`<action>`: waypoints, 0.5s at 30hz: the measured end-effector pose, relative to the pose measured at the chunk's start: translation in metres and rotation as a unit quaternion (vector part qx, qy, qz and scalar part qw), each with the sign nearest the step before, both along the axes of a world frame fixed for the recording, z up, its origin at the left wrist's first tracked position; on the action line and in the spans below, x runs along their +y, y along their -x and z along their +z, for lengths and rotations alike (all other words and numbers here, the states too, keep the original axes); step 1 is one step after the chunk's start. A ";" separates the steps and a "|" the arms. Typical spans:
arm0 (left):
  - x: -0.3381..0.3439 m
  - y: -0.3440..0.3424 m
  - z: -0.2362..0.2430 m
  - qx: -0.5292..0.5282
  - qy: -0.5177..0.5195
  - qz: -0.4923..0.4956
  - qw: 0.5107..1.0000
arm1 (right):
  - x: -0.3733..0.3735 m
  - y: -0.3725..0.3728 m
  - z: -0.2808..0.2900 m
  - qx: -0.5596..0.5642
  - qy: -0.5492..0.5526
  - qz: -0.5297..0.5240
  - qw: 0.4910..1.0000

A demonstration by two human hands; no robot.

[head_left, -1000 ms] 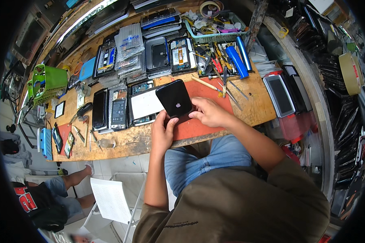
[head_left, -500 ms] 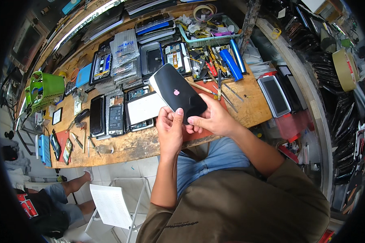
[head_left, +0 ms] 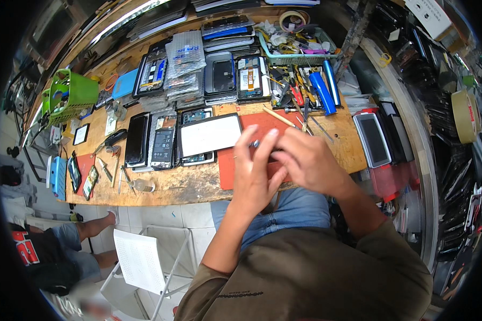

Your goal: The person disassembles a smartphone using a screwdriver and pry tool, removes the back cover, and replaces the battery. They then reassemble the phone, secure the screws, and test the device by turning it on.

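Above the front edge of the workbench, my left hand (head_left: 253, 179) and my right hand (head_left: 315, 165) meet, fingers bent toward each other. A small dark, bluish bit (head_left: 256, 143) shows between the left fingers. What it belongs to is hidden by the fingers. My right fingers are closed and partly blurred, and what they hold cannot be made out. Below the hands lies a red-brown mat (head_left: 229, 170). Left of it, a white rectangular panel with a dark border (head_left: 210, 136) rests on opened tablets. The flat black device with a pink logo is not visible.
An opened device with a black battery (head_left: 163, 145) and a black-screened tablet (head_left: 137, 138) lie to the left. Pliers and screwdrivers (head_left: 297, 96) lie behind, beside two blue cylinders (head_left: 322, 92). A green basket (head_left: 72, 93) stands far left. A person's leg (head_left: 96, 227) shows beside a white chair (head_left: 139, 259).
The black device held in both hands has gone out of sight. Both hands have risen and drawn together, fingers bent. The view has shifted, so the bench appears further right.
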State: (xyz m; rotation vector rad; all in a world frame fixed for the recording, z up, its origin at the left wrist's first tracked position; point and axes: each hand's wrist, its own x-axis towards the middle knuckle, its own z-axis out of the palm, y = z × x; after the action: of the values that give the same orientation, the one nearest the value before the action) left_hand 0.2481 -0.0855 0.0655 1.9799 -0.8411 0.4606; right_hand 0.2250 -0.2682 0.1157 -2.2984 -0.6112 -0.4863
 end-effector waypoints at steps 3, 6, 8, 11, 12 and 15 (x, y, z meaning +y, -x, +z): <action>0.013 -0.008 -0.016 -0.015 0.032 0.032 0.999 | 0.007 -0.010 0.001 0.038 -0.047 0.075 0.995; 0.034 -0.002 -0.036 -0.015 0.068 0.070 0.995 | 0.003 -0.042 -0.006 0.255 -0.180 0.249 0.917; 0.043 0.006 -0.050 -0.029 0.112 0.041 0.992 | 0.007 -0.069 -0.020 0.408 -0.290 0.294 0.814; 0.043 0.017 -0.071 -0.073 0.145 0.035 0.986 | 0.059 -0.119 -0.062 0.326 -0.220 0.078 0.916; 0.041 0.020 -0.077 -0.091 0.151 0.030 0.984 | 0.076 -0.135 -0.074 0.306 -0.211 0.032 0.928; 0.039 0.028 -0.091 -0.123 0.151 0.036 0.980 | 0.114 -0.166 -0.097 0.166 -0.066 -0.032 0.983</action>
State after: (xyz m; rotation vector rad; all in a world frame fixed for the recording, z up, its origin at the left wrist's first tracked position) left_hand 0.2206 -0.0469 -0.0259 1.6971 -0.7996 0.8385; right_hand 0.3911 -0.1546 0.0188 -2.2097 -0.3312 -0.1593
